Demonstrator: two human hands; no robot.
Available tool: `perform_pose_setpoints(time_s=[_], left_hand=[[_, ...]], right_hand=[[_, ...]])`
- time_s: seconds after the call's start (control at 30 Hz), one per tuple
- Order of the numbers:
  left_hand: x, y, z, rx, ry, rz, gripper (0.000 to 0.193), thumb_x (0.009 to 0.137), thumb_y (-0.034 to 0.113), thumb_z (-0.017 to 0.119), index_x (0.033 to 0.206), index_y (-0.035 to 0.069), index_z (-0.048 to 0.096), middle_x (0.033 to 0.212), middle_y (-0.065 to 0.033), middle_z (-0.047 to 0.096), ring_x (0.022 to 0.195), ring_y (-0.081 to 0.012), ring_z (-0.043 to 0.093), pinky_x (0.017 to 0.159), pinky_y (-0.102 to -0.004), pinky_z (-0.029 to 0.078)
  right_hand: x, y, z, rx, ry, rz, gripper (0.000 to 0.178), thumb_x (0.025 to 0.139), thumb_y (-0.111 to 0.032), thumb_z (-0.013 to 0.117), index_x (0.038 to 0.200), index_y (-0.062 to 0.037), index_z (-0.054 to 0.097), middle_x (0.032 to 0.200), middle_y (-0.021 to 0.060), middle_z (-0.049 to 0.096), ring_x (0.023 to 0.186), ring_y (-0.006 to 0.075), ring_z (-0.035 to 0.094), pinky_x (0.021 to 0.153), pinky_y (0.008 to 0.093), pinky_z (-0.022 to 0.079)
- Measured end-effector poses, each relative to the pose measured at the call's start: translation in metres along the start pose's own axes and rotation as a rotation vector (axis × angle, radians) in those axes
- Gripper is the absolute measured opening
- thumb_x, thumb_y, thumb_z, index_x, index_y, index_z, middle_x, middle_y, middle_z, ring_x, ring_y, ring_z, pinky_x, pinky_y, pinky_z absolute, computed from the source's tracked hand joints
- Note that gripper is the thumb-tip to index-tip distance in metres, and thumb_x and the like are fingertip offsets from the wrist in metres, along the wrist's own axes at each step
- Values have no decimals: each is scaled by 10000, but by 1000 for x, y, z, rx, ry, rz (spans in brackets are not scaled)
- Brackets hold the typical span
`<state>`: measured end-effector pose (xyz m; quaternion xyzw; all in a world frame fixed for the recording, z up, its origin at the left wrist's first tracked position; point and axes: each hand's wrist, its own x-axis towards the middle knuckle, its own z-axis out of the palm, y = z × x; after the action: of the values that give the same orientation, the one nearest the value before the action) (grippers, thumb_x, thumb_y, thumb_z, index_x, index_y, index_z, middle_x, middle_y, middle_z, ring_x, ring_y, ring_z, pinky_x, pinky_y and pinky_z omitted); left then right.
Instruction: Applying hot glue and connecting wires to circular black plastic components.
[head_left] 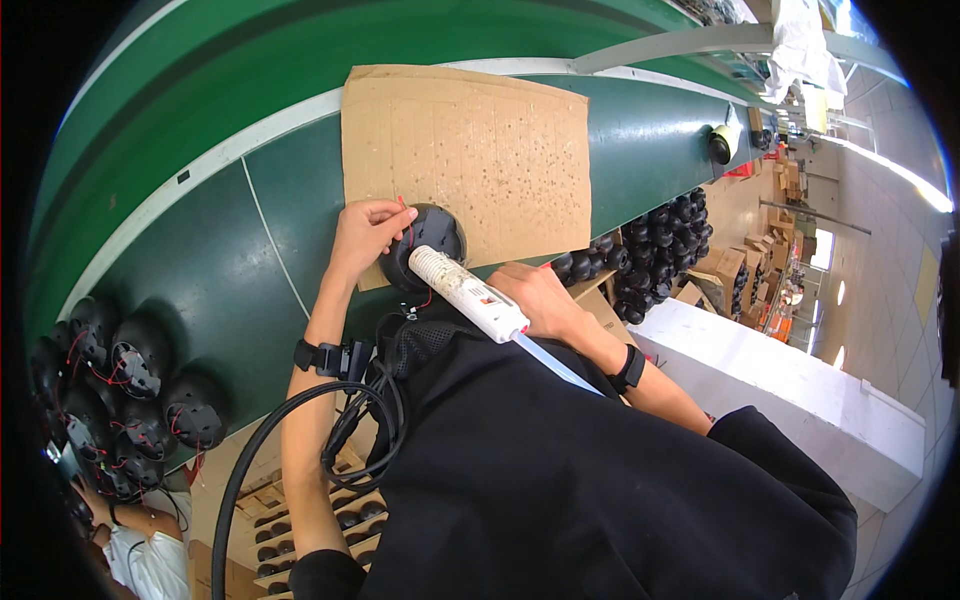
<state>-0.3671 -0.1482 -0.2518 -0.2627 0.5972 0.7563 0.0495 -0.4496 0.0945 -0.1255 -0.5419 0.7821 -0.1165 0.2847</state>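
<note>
On the near edge of a cardboard sheet (465, 150) sits a round black plastic shell (438, 222). My left hand (366, 236) is at its left side, thumb and fingers pinched on a thin red wire (402, 203) that belongs to the shell. A white sealant cartridge (466, 293) slants over the shell, covering its near right part. My right hand (542, 298) is closed around the cartridge's right side; some of its fingers are hidden. From the cartridge's near end a translucent tube (555, 362) runs toward my body. The cartridge's far tip is out of sight.
Several black shells with red wires (140, 355) crowd the green table's left end. More black shells (665, 245) are piled at the right. A white box-shaped beam (780, 385) stands right of me. Black cable (245, 455) loops by my left arm. A co-worker's arm (145, 520) shows lower left.
</note>
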Motion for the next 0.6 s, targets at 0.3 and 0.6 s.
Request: perform_pose_setpoints(time_s=[0.3,0.6], left_hand=[[-35,-13,-25,-35,-24,42,163,854,159,714,877,-1,729,667,14,628,570,-39,517,506,-199,397],[-62,-14,-19,-25,-62,-4,152,855,158,719,914,20,742,651,25,614,563,-36,501,510,-196,396]], right_hand=[[-5,1,0,4,9,53,278,735,-238,673,907,-35,593,798,145,606,793,340,609,635,435,473],[-1,2,1,40,16,52,266,731,-237,673,892,-38,600,789,150,608,786,345,612,633,440,473]])
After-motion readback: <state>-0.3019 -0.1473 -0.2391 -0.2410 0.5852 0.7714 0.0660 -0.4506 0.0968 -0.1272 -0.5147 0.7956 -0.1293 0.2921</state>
